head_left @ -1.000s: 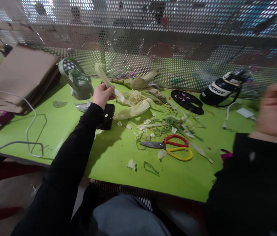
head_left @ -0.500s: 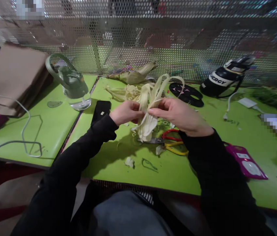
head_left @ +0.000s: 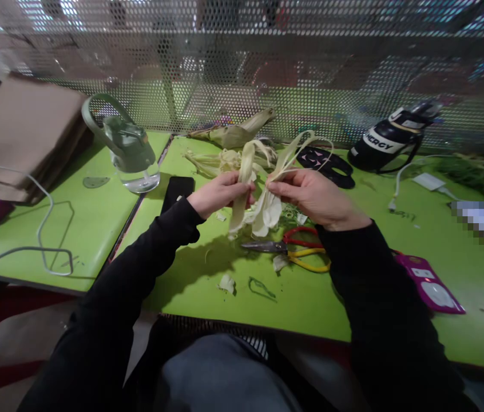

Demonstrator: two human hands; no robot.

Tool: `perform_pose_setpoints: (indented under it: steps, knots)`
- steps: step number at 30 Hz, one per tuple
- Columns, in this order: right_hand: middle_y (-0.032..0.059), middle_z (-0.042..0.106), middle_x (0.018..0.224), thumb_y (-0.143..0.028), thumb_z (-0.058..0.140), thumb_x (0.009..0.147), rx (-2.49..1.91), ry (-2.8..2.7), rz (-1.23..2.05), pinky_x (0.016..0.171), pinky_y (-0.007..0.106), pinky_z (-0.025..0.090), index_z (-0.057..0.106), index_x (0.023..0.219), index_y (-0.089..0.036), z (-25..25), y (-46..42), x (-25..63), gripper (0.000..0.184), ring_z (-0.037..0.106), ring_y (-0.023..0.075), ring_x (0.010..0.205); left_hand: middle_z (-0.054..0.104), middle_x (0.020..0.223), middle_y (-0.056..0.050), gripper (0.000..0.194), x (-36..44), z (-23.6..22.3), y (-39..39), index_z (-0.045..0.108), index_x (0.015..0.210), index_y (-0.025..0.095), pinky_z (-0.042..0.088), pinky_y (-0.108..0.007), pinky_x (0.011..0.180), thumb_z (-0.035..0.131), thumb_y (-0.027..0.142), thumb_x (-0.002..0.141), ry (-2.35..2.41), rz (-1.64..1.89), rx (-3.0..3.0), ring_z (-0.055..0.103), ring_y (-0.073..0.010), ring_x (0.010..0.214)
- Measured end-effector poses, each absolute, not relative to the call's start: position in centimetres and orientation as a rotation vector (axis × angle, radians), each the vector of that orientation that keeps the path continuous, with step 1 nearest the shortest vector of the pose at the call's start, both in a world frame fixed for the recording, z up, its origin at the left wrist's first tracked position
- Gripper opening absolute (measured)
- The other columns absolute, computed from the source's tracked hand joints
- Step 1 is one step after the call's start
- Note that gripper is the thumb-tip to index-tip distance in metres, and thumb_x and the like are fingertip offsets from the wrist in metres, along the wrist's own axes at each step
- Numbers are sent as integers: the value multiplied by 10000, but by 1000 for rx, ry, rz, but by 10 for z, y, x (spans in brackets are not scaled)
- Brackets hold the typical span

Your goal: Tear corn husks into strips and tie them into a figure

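Above the green table, my left hand (head_left: 223, 193) pinches a pale, looped strip of corn husk (head_left: 242, 200). A second bunch of looped husk strips (head_left: 269, 212) is pinched between the thumb and fingers of my right hand (head_left: 313, 195), with its wider ends hanging down. A gap shows between the two pieces. Just below them lie scissors (head_left: 274, 246) with one red and one yellow handle. More husks (head_left: 218, 160) rest on the table behind my hands, and a larger dried husk (head_left: 242, 130) lies farther back.
A green-lidded bottle (head_left: 133, 151) and a black phone (head_left: 177, 191) stand and lie left. At right are a black bottle (head_left: 385, 140), a black palette-like piece (head_left: 325, 166), a purple power strip (head_left: 431, 283) and a white charger (head_left: 431, 181). A perforated metal screen (head_left: 242, 74) borders the back.
My hands have drawn slightly apart, and the two husk pieces that were together now hang separately. The scissor blades are more exposed.
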State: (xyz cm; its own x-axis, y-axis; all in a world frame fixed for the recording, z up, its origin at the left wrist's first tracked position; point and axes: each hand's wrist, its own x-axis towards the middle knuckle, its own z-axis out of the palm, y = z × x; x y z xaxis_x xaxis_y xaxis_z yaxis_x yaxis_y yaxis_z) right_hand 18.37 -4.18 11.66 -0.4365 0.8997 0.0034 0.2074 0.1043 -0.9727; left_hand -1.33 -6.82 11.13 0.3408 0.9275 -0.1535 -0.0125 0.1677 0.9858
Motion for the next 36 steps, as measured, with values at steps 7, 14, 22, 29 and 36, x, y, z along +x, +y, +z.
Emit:
perform_pose_setpoints:
  steps: [7, 14, 22, 29, 36]
  knots:
    - [25, 763, 825, -361, 803, 717, -1086, -1704, 1317, 735, 364, 599, 744, 825, -227, 111, -40, 183, 182, 701, 201, 778, 606, 760, 7, 118, -12, 110, -71, 641, 872, 129, 499, -211, 590, 684, 238, 868, 957, 825, 1315, 526, -60, 606]
    - [44, 772, 879, -384, 831, 697, -1124, -1750, 1252, 835, 394, 592, 738, 840, -198, 111, -44, 181, 252, 719, 223, 879, 569, 659, 29, 124, -8, 110, -72, 619, 763, 121, 413, -204, 534, 618, 108, 886, 1033, 822, 1266, 451, -32, 511]
    - [28, 779, 963, -270, 841, 675, -1063, -1698, 1325, 941, 387, 577, 759, 930, -222, 111, -43, 184, 272, 717, 209, 965, 359, 480, 92, 312, -7, 112, -74, 497, 643, 161, 432, -217, 520, 560, 94, 941, 1035, 871, 1180, 358, -34, 433]
    - [23, 776, 955, -245, 840, 672, -1037, -1670, 1343, 945, 381, 576, 748, 926, -215, 111, -45, 184, 272, 719, 202, 957, 373, 447, 93, 347, -6, 113, -72, 456, 629, 170, 449, -204, 511, 542, 105, 959, 1075, 887, 1162, 355, -30, 412]
    - [11, 773, 984, -231, 840, 660, -991, -1611, 1404, 993, 399, 560, 746, 948, -229, 112, -43, 187, 303, 706, 217, 1018, 376, 471, 95, 314, -11, 112, -72, 466, 660, 165, 473, -205, 537, 533, 119, 962, 1034, 940, 1160, 360, -30, 428]
